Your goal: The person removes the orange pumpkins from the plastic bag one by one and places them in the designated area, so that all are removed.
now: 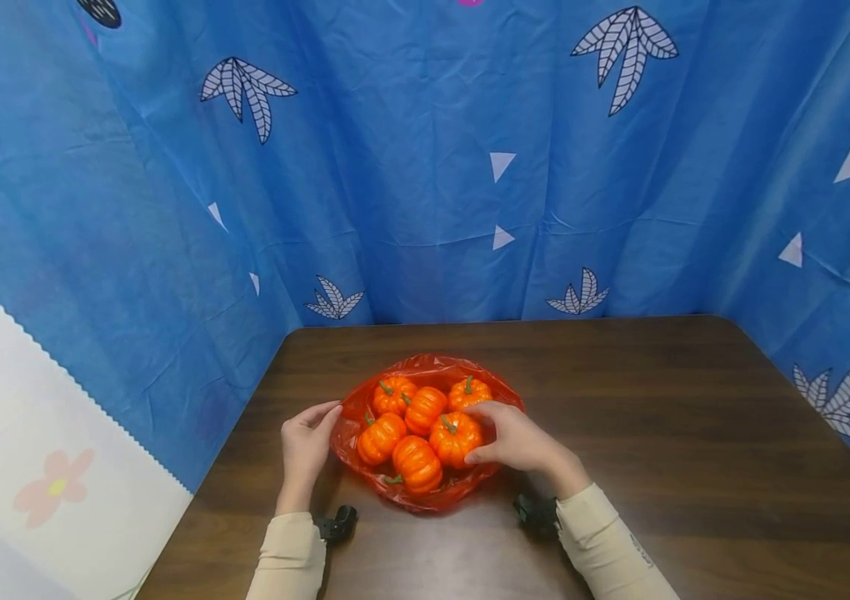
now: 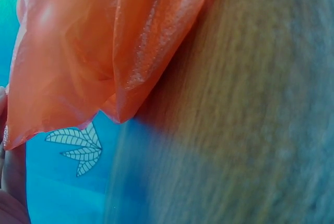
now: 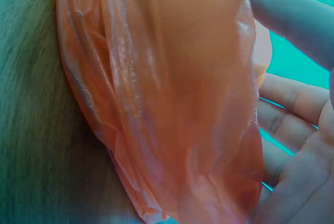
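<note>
A thin red plastic bag (image 1: 432, 502) lies wide open on the table, with several small orange pumpkins (image 1: 425, 408) inside it. My left hand (image 1: 307, 442) pinches the bag's left rim between thumb and fingertips. In the left wrist view, the side of the bag (image 2: 78, 57) hangs from those fingertips at the frame's left edge. My right hand (image 1: 518, 437) reaches over the right rim and holds a pumpkin (image 1: 453, 439) with thumb and fingers on either side. From the right wrist, the bag's wall (image 3: 177, 88) hides that pumpkin and the fingertips.
The dark wooden table (image 1: 657, 417) extends right of the bag and behind it. A blue curtain (image 1: 432, 167) with leaf prints stands around the back and sides. Black wrist cameras (image 1: 338, 525) sit under both forearms. At left hangs a white cloth (image 1: 35, 433).
</note>
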`<state>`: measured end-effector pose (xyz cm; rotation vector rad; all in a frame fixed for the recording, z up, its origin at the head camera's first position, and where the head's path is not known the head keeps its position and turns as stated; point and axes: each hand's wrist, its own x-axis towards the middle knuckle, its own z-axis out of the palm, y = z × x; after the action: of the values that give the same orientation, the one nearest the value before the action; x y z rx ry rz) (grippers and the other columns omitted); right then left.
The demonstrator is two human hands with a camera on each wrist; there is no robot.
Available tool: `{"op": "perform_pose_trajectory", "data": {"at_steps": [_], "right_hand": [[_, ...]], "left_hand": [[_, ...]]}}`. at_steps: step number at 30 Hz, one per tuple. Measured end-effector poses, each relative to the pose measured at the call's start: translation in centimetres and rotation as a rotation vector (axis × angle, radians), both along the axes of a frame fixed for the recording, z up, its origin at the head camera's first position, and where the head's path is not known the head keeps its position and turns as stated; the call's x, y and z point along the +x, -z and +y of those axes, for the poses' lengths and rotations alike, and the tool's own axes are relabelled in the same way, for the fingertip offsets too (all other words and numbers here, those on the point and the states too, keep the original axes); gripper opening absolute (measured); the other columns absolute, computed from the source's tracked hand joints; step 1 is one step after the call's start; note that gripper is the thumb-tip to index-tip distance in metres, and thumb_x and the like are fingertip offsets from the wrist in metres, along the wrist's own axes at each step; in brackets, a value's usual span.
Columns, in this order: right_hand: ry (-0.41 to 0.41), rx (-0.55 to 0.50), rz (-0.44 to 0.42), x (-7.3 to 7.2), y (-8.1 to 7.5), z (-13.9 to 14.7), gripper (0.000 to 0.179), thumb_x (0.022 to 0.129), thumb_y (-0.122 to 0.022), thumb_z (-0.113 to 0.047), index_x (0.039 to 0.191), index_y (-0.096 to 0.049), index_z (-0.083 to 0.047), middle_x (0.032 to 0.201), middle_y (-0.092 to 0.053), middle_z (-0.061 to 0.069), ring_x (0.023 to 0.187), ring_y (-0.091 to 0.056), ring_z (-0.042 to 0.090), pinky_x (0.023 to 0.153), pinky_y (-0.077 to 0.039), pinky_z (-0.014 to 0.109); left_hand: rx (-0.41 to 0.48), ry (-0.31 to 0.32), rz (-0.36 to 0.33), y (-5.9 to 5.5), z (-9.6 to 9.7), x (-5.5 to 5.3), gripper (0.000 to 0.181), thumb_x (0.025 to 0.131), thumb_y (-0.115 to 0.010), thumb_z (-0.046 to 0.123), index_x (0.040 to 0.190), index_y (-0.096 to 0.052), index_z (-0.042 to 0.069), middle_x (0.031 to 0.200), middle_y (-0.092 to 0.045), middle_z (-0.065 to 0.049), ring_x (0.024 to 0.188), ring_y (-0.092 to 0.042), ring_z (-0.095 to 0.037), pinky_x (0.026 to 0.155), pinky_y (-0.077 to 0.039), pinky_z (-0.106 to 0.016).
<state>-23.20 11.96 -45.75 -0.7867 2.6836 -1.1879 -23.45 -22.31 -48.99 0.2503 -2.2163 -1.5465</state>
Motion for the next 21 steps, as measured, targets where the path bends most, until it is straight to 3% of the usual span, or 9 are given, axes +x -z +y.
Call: {"op": "perform_pose_trajectory", "data": {"at_steps": [9,21], "right_hand": [[0.040,-0.037,-0.047,0.26,-0.54,0.29,0.069,0.078,-0.086,-0.031,0.138,-0.058,-0.009,0.137,-0.061,0.010,0.121,-0.059,0.029,0.104,-0.052,0.051],[0.085,-0.074,-0.010,0.14,-0.97,0.75,0.069,0.079,-0.086,-0.032,0.138,-0.058,-0.011,0.139,-0.060,0.008,0.122,-0.060,0.028,0.103,-0.053,0.051]], "left_hand": [[0.004,0.005,-0.014,0.02,0.11,-0.04,0.022,0.092,-0.074,0.023,0.106,-0.078,0.007,0.106,-0.077,-0.015,0.092,-0.075,-0.025,0.077,-0.062,-0.027],[-0.002,0.001,-0.060,-0.02,0.14,0.15,0.030,0.094,-0.071,0.034,0.111,-0.077,0.010,0.113,-0.075,-0.014,0.100,-0.073,-0.028,0.079,-0.061,-0.026]]}}
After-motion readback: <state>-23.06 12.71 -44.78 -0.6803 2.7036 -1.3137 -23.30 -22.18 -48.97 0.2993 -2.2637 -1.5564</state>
